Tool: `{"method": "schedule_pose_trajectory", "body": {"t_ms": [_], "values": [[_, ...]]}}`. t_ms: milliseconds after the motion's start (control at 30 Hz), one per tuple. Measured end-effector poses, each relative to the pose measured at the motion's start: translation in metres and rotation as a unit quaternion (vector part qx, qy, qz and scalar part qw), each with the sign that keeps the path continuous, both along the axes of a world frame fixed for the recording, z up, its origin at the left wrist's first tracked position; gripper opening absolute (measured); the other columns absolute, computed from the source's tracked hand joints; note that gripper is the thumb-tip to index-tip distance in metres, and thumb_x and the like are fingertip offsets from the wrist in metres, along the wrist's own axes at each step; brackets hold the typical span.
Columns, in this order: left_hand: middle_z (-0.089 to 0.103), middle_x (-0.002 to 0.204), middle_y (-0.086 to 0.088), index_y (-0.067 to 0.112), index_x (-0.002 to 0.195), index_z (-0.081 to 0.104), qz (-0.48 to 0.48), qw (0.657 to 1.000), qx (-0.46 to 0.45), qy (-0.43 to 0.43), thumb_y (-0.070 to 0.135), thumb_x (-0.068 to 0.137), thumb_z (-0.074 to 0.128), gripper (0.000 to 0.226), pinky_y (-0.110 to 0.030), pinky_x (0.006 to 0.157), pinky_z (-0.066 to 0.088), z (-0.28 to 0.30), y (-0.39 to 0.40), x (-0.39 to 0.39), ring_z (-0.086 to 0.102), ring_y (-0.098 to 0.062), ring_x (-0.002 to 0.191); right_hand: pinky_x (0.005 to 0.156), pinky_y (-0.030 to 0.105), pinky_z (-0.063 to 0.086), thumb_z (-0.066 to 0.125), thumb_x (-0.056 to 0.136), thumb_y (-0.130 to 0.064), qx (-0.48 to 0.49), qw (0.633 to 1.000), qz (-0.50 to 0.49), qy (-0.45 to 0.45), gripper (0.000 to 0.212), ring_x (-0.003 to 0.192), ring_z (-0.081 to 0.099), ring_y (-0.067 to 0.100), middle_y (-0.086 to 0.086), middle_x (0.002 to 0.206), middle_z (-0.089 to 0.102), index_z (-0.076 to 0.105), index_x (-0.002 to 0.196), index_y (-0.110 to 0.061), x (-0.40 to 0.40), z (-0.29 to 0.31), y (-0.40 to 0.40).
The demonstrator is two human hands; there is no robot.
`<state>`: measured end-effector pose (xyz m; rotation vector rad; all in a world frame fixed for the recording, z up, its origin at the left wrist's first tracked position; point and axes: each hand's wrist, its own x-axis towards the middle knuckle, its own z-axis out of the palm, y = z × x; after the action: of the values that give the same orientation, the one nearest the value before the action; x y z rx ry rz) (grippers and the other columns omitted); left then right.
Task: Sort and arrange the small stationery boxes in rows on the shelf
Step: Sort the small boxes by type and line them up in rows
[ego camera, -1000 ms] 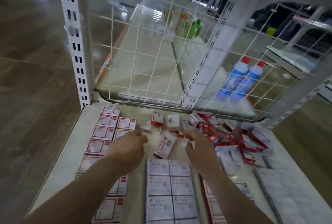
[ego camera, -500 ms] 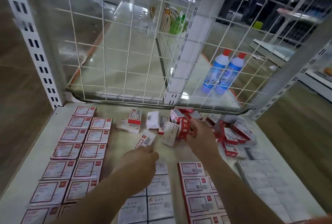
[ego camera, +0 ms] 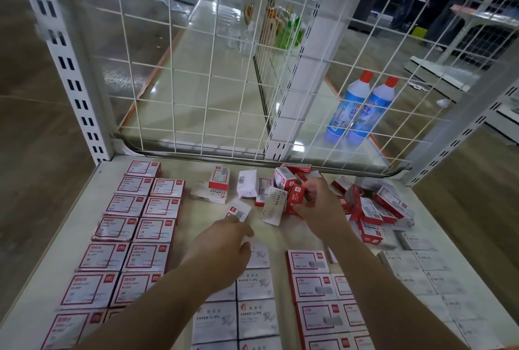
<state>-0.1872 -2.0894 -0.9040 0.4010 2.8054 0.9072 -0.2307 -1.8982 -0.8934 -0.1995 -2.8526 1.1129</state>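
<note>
Item, right hand (ego camera: 318, 209): our fingers are curled round a small red cardboard box with white print (ego camera: 297, 193), lifted at the near edge of the loose heap of red-and-white boxes (ego camera: 370, 203) at the back right of the shelf.

Item, left hand (ego camera: 224, 240): fingertips pinch a small white cardboard box with a red corner and barcode (ego camera: 238, 210), held just above the bare middle of the shelf. How firm that pinch is, we cannot tell for certain.

Item, sorted stock: two columns of red-bordered paper-clip boxes (ego camera: 134, 226) along the left; white paper-clip boxes (ego camera: 254, 318) in the middle, partly under our left forearm; red-bordered boxes (ego camera: 314, 293) to their right; white staples boxes (ego camera: 421, 271) at far right. A few loose white staples boxes (ego camera: 273, 205) lie between the heap and the rows.

Handling note, our judgement: we should match each box to its own column by colour and label, set it flat with print upward, edges touching its neighbour, and extend the row backward. One box per hand keeps the heap from spilling.

Item, surface: pale cream flat metal shelf (ego camera: 56, 240), smooth. Behind it a white wire-grid back panel (ego camera: 196, 82) and slotted white uprights (ego camera: 70, 74).

Item, room: two blue bottles with red caps (ego camera: 356, 108) stand on the shelf beyond the grid; brown flooring shows at both sides.
</note>
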Motion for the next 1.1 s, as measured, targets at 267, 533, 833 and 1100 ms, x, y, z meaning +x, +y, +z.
{"method": "schedule_pose_trajectory", "body": {"t_ms": [267, 533, 833, 1100], "values": [[0.053, 0.124, 0.006, 0.025, 0.127, 0.052, 0.035, 0.999, 0.015, -0.007, 0.029, 0.095, 0.047, 0.033, -0.022, 0.089, 0.044, 0.018, -0.033, -0.007, 0.052, -0.009, 0.107, 0.081, 0.013, 0.042, 0.074, 0.076, -0.021, -0.017, 0.995, 0.067, 0.077, 0.033, 0.090, 0.053, -0.010, -0.023, 0.091, 0.057, 0.052, 0.099, -0.030, 0.025, 0.021, -0.021], [0.068, 0.100, -0.006, 0.011, 0.104, 0.067, 0.066, 0.987, 0.127, -0.076, 0.028, 0.094, 0.049, 0.027, -0.024, 0.071, 0.047, 0.032, -0.058, -0.006, 0.061, -0.016, 0.084, 0.083, 0.008, 0.041, 0.071, 0.079, -0.030, 0.009, 0.982, 0.166, 0.086, 0.031, 0.096, 0.053, -0.008, -0.024, 0.097, 0.058, 0.054, 0.105, -0.033, 0.053, 0.020, -0.067], [0.064, 0.083, 0.005, 0.015, 0.093, 0.067, 0.100, 0.978, 0.127, -0.134, 0.041, 0.085, 0.061, 0.028, -0.020, 0.067, 0.046, 0.028, -0.062, 0.001, 0.060, -0.008, 0.080, 0.094, 0.016, 0.040, 0.064, 0.083, -0.028, 0.082, 0.972, 0.207, 0.078, 0.049, 0.109, 0.049, 0.001, -0.013, 0.120, 0.055, 0.046, 0.128, -0.026, 0.061, 0.001, -0.103], [0.063, 0.081, 0.000, 0.018, 0.081, 0.060, 0.153, 0.976, 0.085, -0.128, 0.039, 0.079, 0.067, 0.023, -0.021, 0.061, 0.044, 0.022, -0.063, -0.001, 0.057, -0.010, 0.073, 0.097, 0.006, 0.029, 0.064, 0.085, -0.025, 0.065, 0.972, 0.216, 0.064, 0.060, 0.120, 0.044, 0.002, -0.011, 0.132, 0.050, 0.038, 0.138, -0.023, 0.061, -0.004, -0.112]]}}
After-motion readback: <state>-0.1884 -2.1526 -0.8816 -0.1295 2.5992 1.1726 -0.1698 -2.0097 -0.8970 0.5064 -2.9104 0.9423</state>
